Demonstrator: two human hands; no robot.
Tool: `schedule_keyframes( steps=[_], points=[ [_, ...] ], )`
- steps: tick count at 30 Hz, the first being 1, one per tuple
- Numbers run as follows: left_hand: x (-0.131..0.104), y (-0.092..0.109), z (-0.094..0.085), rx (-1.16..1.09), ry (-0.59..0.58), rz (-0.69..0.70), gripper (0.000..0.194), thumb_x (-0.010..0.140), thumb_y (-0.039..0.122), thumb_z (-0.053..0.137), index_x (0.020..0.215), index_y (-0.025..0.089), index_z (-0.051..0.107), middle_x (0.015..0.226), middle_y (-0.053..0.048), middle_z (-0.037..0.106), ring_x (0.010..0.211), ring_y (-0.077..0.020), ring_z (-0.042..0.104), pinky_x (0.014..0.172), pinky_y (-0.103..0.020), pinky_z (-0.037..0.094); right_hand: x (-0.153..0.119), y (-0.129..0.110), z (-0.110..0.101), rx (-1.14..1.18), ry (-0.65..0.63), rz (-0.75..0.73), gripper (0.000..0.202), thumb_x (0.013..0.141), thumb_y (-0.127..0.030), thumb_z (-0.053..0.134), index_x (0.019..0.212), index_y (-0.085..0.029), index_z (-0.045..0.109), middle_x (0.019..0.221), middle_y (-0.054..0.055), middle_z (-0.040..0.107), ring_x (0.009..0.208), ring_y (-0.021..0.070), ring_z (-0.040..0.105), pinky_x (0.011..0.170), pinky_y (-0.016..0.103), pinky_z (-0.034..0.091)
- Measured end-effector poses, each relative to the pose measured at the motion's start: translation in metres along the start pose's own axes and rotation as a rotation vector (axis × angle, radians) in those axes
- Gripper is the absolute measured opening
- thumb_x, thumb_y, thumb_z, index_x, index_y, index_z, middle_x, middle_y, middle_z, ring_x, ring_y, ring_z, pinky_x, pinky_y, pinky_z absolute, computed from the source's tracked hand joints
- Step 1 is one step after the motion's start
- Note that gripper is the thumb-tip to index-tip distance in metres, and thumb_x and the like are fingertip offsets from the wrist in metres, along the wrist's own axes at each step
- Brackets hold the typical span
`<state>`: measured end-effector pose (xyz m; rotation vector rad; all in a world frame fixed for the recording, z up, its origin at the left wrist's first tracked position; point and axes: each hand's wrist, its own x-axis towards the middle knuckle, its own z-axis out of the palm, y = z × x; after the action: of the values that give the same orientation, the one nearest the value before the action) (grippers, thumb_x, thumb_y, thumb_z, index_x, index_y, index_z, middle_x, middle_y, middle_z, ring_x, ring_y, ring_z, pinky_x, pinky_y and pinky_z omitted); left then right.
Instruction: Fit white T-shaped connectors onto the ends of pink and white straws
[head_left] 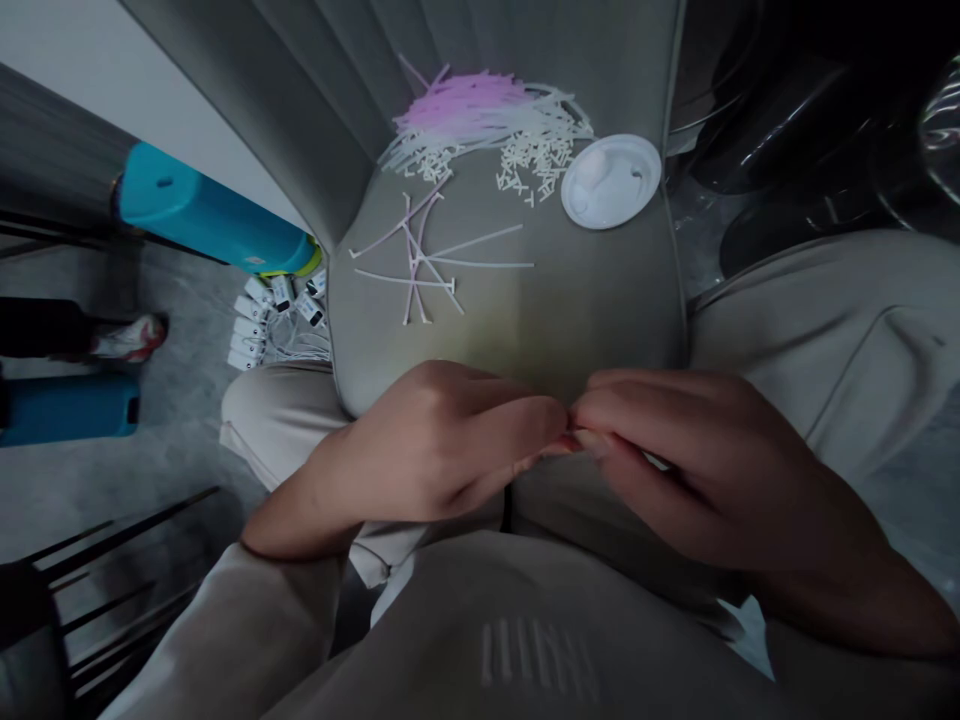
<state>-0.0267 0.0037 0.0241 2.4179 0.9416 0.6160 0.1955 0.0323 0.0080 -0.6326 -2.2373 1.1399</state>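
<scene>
My left hand (442, 440) and my right hand (690, 450) meet over the front of a grey padded seat (600, 310). Fingertips of both are pinched together and touch; whatever lies between them is hidden or too small to name. Beyond them, several thin sticks with small T-shaped ends (413, 262) lie crossed on the seat. Farther back is a heap of thin translucent sticks (472, 110), tinted pink on top. Small white connector pieces (536, 150) are piled in front of it. A white round lid (612, 182) rests at the right with a whitish lump on it.
Left of the seat stands a turquoise case (210, 212). White plug-like boxes with cables (251, 325) lie on the floor below it. A blue object (71, 408) and another person's shoe (131, 337) are farther left. Dark shiny chair bases (802, 150) stand at right.
</scene>
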Motion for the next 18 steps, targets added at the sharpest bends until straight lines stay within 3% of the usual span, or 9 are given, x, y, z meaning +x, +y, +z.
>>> schedule_keyframes(
  steps=[4,7,13,15,18],
  points=[
    [-0.003,-0.007,0.004,0.006,0.006,0.024,0.016,0.105,0.026,0.048,0.095,0.02,0.06,0.072,0.0,0.069,0.059,-0.0129,0.065,0.054,-0.026,0.044,0.003,0.002,0.001,0.017,-0.041,0.058,0.026,0.096,-0.01,0.052,0.073,-0.021,0.048,0.066,-0.005,0.051,0.058,0.0077,0.047,0.054,0.026,0.035],
    [-0.007,-0.01,0.007,-0.05,0.07,-0.015,0.014,0.103,0.024,0.052,0.097,0.018,0.063,0.076,-0.001,0.072,0.062,-0.0112,0.067,0.055,-0.023,0.047,0.007,0.005,0.002,0.074,-0.005,0.053,0.027,0.098,-0.012,0.052,0.073,-0.021,0.051,0.064,-0.005,0.053,0.056,0.0078,0.048,0.055,0.026,0.037],
    [-0.012,-0.014,0.014,-0.201,0.416,-0.183,0.014,0.099,0.027,0.062,0.091,0.016,0.068,0.075,0.0,0.073,0.059,-0.0058,0.063,0.055,-0.017,0.046,0.017,0.036,0.017,0.166,0.228,0.145,0.009,0.094,-0.018,0.065,0.089,-0.022,0.072,0.078,-0.003,0.069,0.066,0.0102,0.06,0.059,0.026,0.044],
    [-0.013,-0.017,0.021,-0.272,0.499,-0.264,0.016,0.097,0.031,0.066,0.091,0.017,0.067,0.072,0.001,0.071,0.056,-0.0048,0.058,0.052,-0.016,0.044,0.021,0.047,0.024,0.222,0.318,0.116,0.004,0.088,-0.02,0.073,0.086,-0.022,0.076,0.084,-0.001,0.067,0.077,0.0118,0.063,0.068,0.027,0.048],
    [-0.013,-0.024,0.035,-0.33,0.592,-0.417,0.018,0.092,0.034,0.072,0.086,0.018,0.066,0.064,0.005,0.064,0.051,-0.0041,0.049,0.047,-0.016,0.037,0.026,0.055,0.033,0.419,0.419,0.217,0.01,0.078,-0.019,0.083,0.082,-0.027,0.081,0.08,-0.003,0.065,0.077,0.0119,0.061,0.071,0.028,0.049]
  ],
)
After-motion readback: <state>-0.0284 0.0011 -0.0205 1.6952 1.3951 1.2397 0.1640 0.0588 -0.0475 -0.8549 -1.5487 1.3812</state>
